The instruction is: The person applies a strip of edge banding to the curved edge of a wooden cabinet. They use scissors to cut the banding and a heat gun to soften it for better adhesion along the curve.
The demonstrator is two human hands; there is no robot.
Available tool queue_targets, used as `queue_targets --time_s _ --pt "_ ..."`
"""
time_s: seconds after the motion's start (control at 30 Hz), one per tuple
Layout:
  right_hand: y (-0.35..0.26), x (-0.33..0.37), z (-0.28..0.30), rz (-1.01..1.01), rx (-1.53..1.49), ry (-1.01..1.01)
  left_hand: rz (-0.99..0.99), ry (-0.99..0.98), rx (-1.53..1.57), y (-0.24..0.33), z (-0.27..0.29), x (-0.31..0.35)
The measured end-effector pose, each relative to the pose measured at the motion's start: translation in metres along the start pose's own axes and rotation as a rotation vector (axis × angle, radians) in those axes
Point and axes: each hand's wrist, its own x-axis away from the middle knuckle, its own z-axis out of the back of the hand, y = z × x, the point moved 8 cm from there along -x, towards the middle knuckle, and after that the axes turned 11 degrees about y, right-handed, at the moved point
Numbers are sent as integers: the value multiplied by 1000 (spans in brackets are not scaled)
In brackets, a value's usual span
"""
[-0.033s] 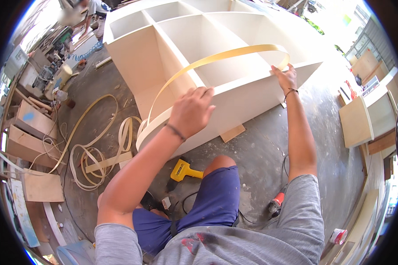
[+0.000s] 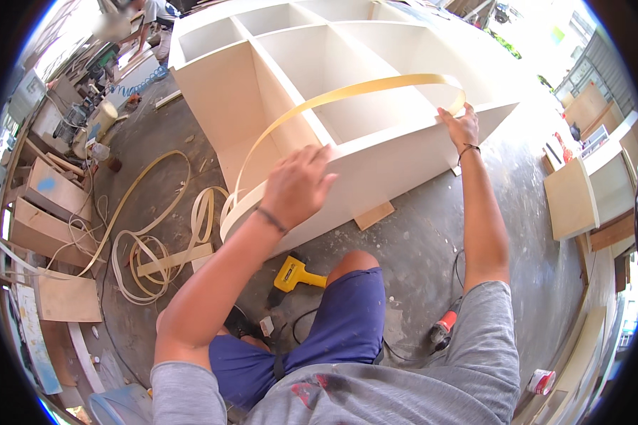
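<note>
A large white cabinet (image 2: 397,168) with several open compartments lies before me on the floor. My left hand (image 2: 296,185) rests along its near top edge, fingers stretched out and the thumb apart. Further right, my right hand (image 2: 462,129) pinches a pale yellow edge-banding strip (image 2: 354,91) at that same edge. From there the strip arches back over the compartments and down past the cabinet's left end. The contact under my left palm is hidden.
More banding lies in loose coils (image 2: 149,265) on the floor at left. A yellow heat gun (image 2: 289,273) is by my knee, a red corded power tool (image 2: 443,327) at right. Wooden boxes (image 2: 57,191) line the left side; another person (image 2: 152,18) works at far left.
My left hand has slid a little to the left along the cabinet edge. The right hand stays at nearly the same spot with the strip.
</note>
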Motion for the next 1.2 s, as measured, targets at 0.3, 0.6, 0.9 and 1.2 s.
queue_targets --time_s 0.3,0.6,0.9,1.2 --pt "29 -99 39 86 60 200 150 92 -89 -44 40 47" --pt "-117 -60 15 123 -506 -371 218 32 -95 -45 34 46" --pt "-200 -68 56 607 -345 -236 231 36 -43 -44 31 42" --pt "-206 -67 52 709 -222 -202 430 15 292 -68 35 47"
